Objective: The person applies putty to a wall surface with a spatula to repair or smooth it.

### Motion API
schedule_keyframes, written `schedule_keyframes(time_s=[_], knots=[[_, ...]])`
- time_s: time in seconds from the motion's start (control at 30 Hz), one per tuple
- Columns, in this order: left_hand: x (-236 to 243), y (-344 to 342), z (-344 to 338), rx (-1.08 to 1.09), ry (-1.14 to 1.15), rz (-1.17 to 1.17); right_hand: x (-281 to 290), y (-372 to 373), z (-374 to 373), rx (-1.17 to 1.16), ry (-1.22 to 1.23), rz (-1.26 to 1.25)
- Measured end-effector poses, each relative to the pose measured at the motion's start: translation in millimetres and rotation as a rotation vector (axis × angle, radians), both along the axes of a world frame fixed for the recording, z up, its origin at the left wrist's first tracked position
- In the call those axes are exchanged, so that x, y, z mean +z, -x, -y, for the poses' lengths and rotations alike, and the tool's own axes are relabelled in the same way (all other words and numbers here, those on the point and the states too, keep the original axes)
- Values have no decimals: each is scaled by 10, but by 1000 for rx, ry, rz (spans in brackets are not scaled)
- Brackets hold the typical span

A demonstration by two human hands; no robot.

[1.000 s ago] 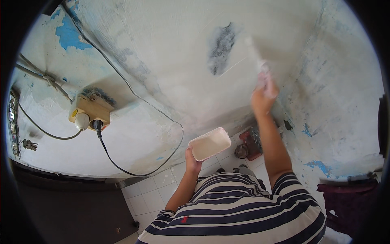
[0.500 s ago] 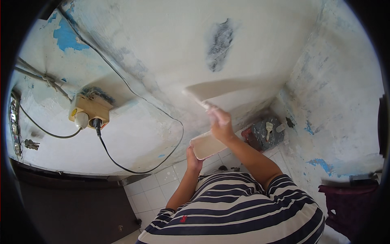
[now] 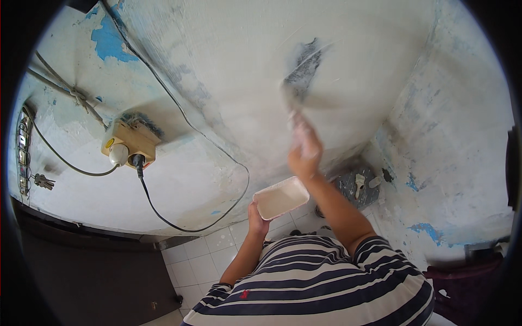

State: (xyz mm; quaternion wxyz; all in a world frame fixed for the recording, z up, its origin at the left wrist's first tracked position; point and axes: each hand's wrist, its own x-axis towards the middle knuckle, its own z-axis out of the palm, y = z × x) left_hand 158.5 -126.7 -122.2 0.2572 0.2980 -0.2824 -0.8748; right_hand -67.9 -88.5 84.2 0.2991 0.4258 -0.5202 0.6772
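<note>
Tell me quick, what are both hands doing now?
Left hand: closed, holding a pale tray.
Right hand: closed, holding a blurred tool, perhaps a scraper.

The left hand point(image 3: 258, 218) holds 1 pale tray point(image 3: 288, 209), the right hand point(image 3: 306, 144) a blurred tool point(image 3: 289, 98) near 1 dark wall patch point(image 3: 308, 69).

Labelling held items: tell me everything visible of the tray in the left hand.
The tray is an open, off-white rectangle with rounded corners and raised walls, probably plastic. Its rim looks faintly pinkish and uneven. The open side faces the camera; whether the pale inside holds paste can't be told. The left hand grips its left end, holding it above the tiled floor.
</note>
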Motion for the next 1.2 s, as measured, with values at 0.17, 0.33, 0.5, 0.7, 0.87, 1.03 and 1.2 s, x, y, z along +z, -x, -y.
schedule_keyframes(time_s=[0.17,0.33,0.5,0.7,0.87,1.03,1.2], knots=[[17,40,5,19,-3,2,-83,-291,-216,336,-255,125],[-17,-14,11,47,-12,21,975,764,-547,-41,123,461],[-20,-11,30,-4,-12,4,871,1443,-548,-421,-89,118],[-103,69,70,11,-19,3,170,-38,-175,71,-153,-102],[-115,113,96,13,-22,-26,105,4,-312,160,-185,29],[-68,61,64,-56,-3,-37,1117,849,-474,-189,100,395],[-177,34,75,20,-44,-8,984,981,-270,-298,3,-114]])
